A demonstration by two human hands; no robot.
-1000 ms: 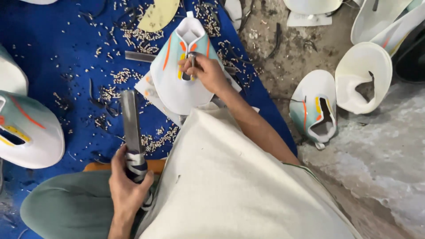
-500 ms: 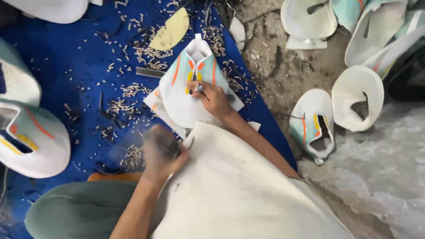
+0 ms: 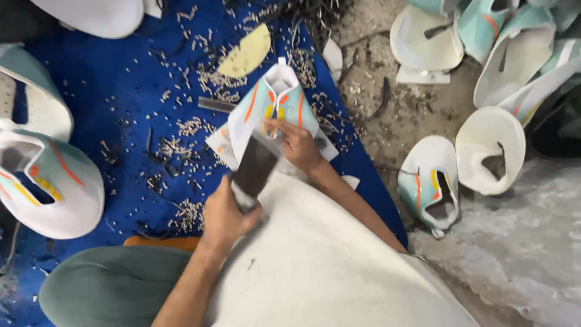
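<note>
The shoe upper point(image 3: 273, 112) is laid on the blue mat point(image 3: 115, 103), just ahead of the white cloth point(image 3: 321, 266) spread over the lap. Its long axis runs near-vertically in the head view, with the narrow white end pointed away from the person and the broad end toward the lap. The pale teal panels and orange stripes are turned upward.

The right hand point(image 3: 296, 144) is set on the middle of the upper, fingertips pressed together on something small at the lacing slot; the pinched item cannot be resolved at this size. The left hand point(image 3: 225, 213) is wrapped fully around the handle of a dark flat tool point(image 3: 254, 166), whose blade is angled up and to the right so that its tip meets the upper just beside the right hand.

The mat's right edge is found just to the right of the upper, bordered by bare gritty floor point(image 3: 375, 103). A yellow half-round piece point(image 3: 247, 53) lies just beyond the upper's far end. Small pale offcuts point(image 3: 190, 126) are scattered to the left. More uppers point(image 3: 45, 188) are stacked at the left edge, and others point(image 3: 490, 148) are piled well apart at the right. Open mat remains between the upper and the left stack.
</note>
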